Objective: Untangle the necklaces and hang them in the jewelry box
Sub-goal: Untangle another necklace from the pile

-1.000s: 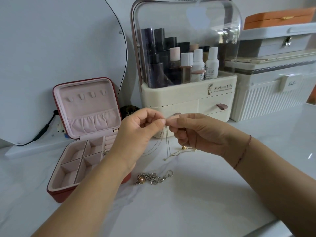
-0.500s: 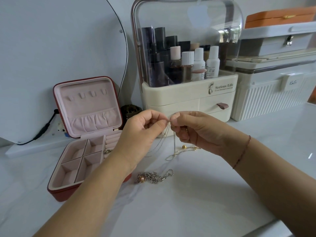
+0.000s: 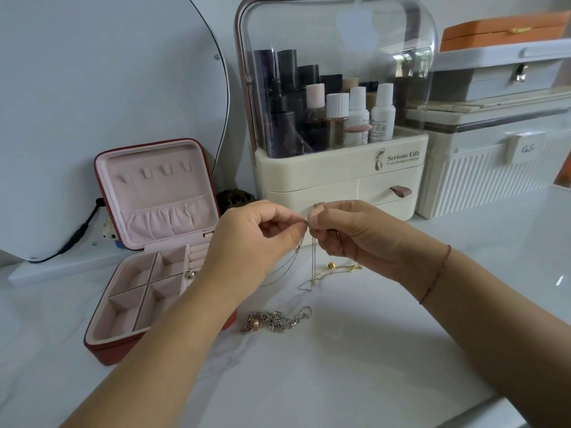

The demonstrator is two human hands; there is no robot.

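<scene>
My left hand [image 3: 251,239] and my right hand [image 3: 352,233] meet fingertip to fingertip above the white table, both pinching a thin chain necklace [image 3: 313,261] whose strands hang down to the tabletop. A gold chain with a small ball [image 3: 332,267] trails from under my right hand. A tangled silver chain with a pinkish pearl [image 3: 272,321] lies loose on the table nearer to me. The red jewelry box [image 3: 102,344] stands open at the left, its pink lid upright with a row of hooks [image 3: 154,174] that carry nothing.
A cream cosmetics organizer [image 3: 340,177] with a clear dome stands just behind my hands. White and grey storage cases [image 3: 494,168] are stacked at the right. A round mirror [image 3: 92,88] with a black cable [image 3: 77,236] stands behind the jewelry box.
My hands have kept pinching the thin chain and drawn slightly closer together; the hanging strands have shifted a little. The pearl chain and the box have not moved.
</scene>
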